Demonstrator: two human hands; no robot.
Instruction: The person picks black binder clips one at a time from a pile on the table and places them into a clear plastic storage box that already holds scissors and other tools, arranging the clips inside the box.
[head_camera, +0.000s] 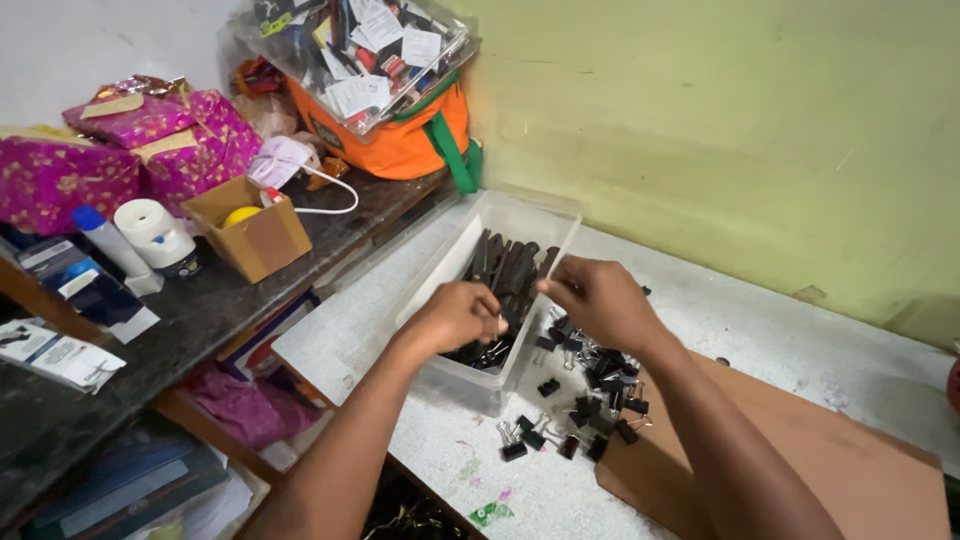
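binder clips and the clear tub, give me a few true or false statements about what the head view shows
1. The clear plastic tub holds rows of black binder clips. True.
2. The left hand is over the tub. True.
3. The loose binder clips lie left of the tub. False: they lie to its right, on the counter and the edge of the brown cardboard sheet.
4. The right hand rests flat on the cardboard sheet. False: it is raised at the tub's right rim.
5. The orange bag is on the floor. False: it stands on the dark shelf.
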